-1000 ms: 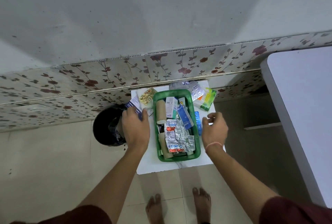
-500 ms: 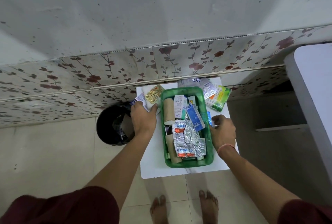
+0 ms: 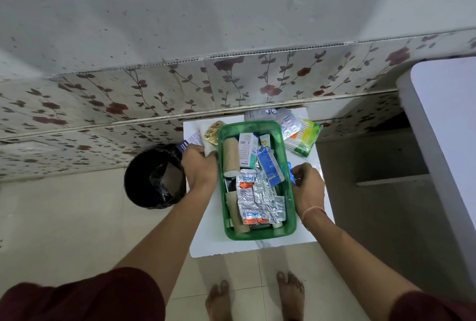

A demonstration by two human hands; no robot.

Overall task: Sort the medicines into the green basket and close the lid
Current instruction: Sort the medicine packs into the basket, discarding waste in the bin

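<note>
"Two hands (image 3: 200, 166), one each side of the green basket (image 3: 257, 236). Which grabs first?"

"Right hand (image 3: 307, 187). Its fingers pinch a blue packet (image 3: 290, 172) touching the basket's long right wall; left fingers curl on a white thing."

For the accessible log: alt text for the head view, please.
Seen from above, a person's left hand and right hand flank a green basket full of medicine packets on a small white table; more packets lie behind it, with a black bin on its left.
</note>
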